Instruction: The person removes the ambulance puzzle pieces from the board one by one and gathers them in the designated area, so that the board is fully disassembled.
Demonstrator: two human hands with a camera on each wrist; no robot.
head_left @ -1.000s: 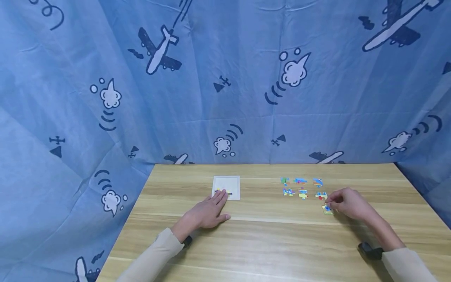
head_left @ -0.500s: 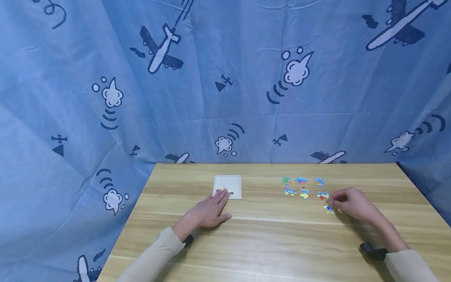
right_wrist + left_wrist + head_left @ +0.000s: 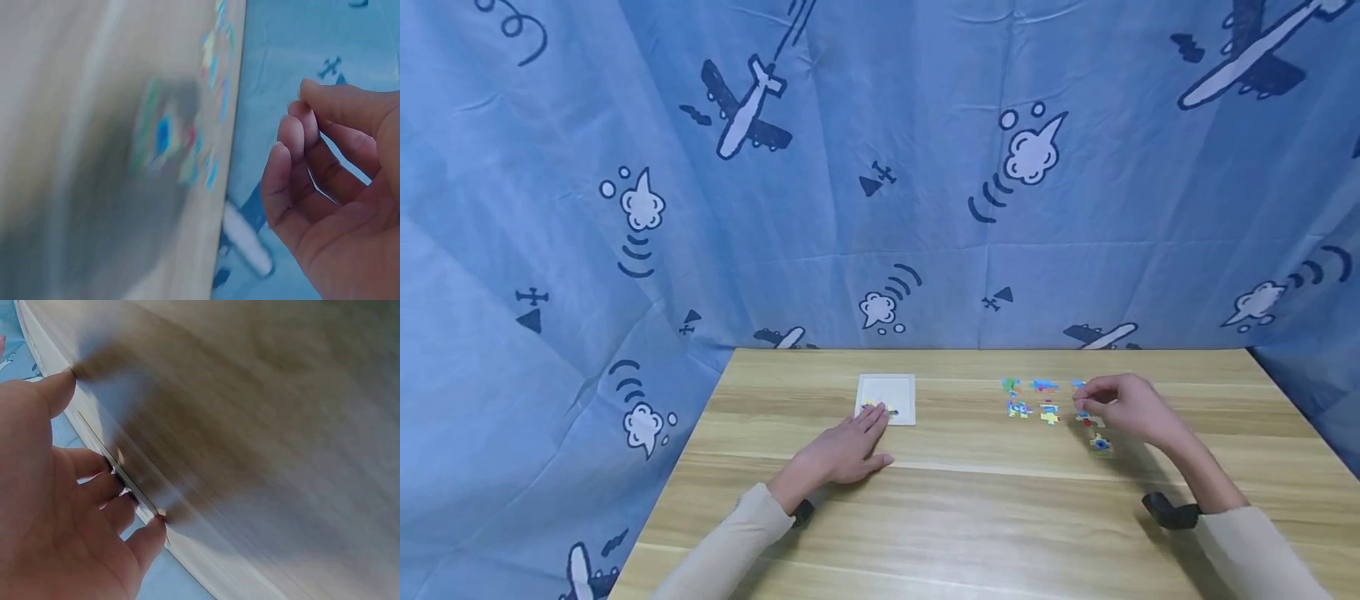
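My left hand rests on the near left part of a white square puzzle tray; a few yellow and dark puzzle pieces show by its fingertips. In the left wrist view its fingertips touch down along the thin tray edge. My right hand hovers above the loose puzzle pieces, thumb and forefinger close together with nothing visible between them. A yellow piece with a blue spot lies below it. The right wrist view shows that hand loosely curled, away from the blurred pieces.
Other colourful puzzle pieces lie in rows on the wooden table, to the right of the tray. A blue curtain with airplane prints hangs behind the table's far edge and at its left.
My right hand has lifted off the yellow piece with the blue spot and moved away from me, over the rows. That piece stays on the table. The left hand has not visibly moved.
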